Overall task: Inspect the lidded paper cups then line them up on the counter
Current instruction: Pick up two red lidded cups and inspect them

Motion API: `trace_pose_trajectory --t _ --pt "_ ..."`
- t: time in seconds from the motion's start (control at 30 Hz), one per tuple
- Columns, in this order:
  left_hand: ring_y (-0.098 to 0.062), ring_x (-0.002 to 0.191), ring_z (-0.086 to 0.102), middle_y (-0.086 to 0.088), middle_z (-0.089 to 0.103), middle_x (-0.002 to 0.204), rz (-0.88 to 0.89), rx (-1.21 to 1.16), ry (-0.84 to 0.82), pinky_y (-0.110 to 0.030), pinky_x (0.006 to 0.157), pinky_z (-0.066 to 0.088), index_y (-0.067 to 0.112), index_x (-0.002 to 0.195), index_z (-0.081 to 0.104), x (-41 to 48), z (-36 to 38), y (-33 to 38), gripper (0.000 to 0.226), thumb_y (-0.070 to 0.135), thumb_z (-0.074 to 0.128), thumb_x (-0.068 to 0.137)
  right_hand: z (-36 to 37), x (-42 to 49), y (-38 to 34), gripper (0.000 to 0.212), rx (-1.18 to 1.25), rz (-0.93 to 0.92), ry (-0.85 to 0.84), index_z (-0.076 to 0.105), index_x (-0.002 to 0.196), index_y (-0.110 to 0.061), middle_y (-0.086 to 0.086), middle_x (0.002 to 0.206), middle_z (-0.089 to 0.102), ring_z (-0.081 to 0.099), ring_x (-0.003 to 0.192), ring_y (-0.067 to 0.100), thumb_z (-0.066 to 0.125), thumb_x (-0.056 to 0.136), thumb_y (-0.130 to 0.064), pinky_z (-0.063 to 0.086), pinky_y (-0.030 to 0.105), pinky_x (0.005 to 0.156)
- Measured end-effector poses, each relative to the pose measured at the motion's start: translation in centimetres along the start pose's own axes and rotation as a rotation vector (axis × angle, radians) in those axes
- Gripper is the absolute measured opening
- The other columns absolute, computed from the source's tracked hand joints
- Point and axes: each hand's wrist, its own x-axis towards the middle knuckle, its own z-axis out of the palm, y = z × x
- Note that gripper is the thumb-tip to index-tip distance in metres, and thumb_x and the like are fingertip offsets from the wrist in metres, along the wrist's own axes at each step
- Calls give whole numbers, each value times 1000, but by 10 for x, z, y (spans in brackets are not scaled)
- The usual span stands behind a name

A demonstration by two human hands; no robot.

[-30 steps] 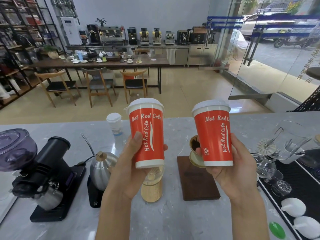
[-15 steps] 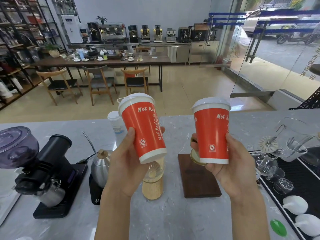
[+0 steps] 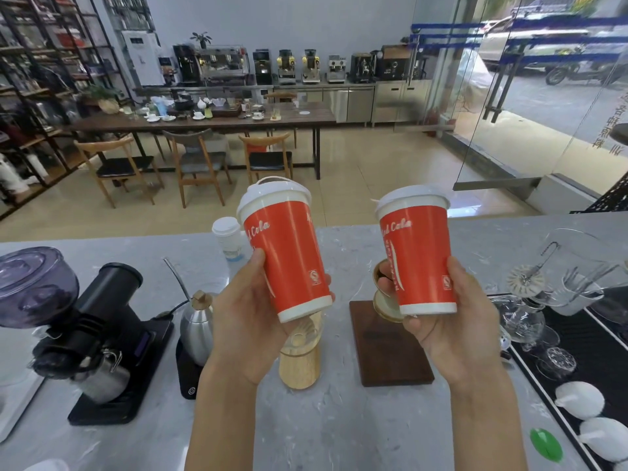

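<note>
I hold two red paper cups with white lids up in the air above the grey marble counter (image 3: pixel 339 430). My left hand (image 3: pixel 248 321) grips the left red cup (image 3: pixel 289 256) by its lower half, and that cup tilts with its top to the left. My right hand (image 3: pixel 452 321) grips the right red cup (image 3: pixel 418 253), which stands nearly upright. Both show white "Cola" lettering and a small square logo. A third cup, a white lidded cup (image 3: pixel 228 237), stands on the counter behind the left red cup.
A black grinder (image 3: pixel 91 334) and a steel kettle (image 3: pixel 197 328) on a scale stand at the left. A wooden dripper stand (image 3: pixel 300 358) and a dark wooden board (image 3: pixel 394 351) sit below the cups. Glassware (image 3: pixel 530 314) and a black mat (image 3: pixel 584 362) fill the right.
Both cups have been turned in my hands, so the lettering moved round and the square logos face me. The left cup stays tilted left.
</note>
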Motion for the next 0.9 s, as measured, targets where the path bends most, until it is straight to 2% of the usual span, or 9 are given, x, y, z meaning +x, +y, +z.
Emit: trace_pose_trajectory --t 0.1,0.27,0.37,0.47,0.53,0.67,0.73,0.8,0.9 --pt "-53 125 54 -22 63 134 36 79 27 -66 104 40 10 140 53 0 2 -1 88 37 91 65 -6 -1 -2 68 42 13 -3 52 141 -7 24 129 61 72 93 36 62 87 -47 60 27 50" --pt "-40 100 71 -17 73 114 37 73 110 -49 74 61 13 134 56 2 8 -2 106 50 97 43 -10 -4 -4 64 90 61 4 60 133 -4 25 121 67 75 87 33 45 97 -54 57 25 42" --pt "-38 91 75 -16 76 109 42 134 122 -44 70 63 14 127 61 2 12 -2 105 58 94 38 -13 -3 -5 64 110 78 -8 53 139 -5 27 125 64 74 86 34 42 98 -52 59 27 45" --pt "-39 92 74 -18 73 117 31 164 134 -45 73 63 16 129 60 0 14 -3 103 61 92 42 -12 -3 -5 74 143 55 -25 59 135 -6 25 125 65 73 89 33 52 90 -64 63 33 61" --pt "-41 97 73 -20 70 124 50 160 130 -48 77 62 16 131 59 -1 13 -3 86 58 84 60 -9 -3 -7 81 78 21 -25 67 127 -9 21 124 67 71 95 32 67 74 -70 63 36 69" --pt "-42 107 70 -17 71 124 68 168 124 -47 79 60 15 130 61 -2 11 -4 74 49 84 68 -6 -6 -7 82 -16 -15 0 57 133 -16 20 125 66 70 100 41 89 63 -46 64 44 63" --pt "-39 105 71 -16 71 123 70 207 128 -44 77 60 17 131 60 -2 10 -3 72 48 82 70 -5 -7 -7 75 19 -2 -35 51 140 -14 23 133 60 65 111 45 82 75 -37 63 48 65" --pt "-34 100 74 -13 74 117 64 248 142 -43 74 61 18 131 57 -1 10 -3 86 53 89 59 -5 -8 -7 60 54 32 -61 48 143 -10 26 135 57 61 115 45 60 90 -37 63 43 62" --pt "-30 93 76 -10 77 107 35 274 151 -46 69 61 17 132 54 -2 11 -2 109 56 96 39 -7 -7 -7 60 51 84 -6 48 144 -7 25 130 60 67 103 37 38 97 -43 58 31 55"
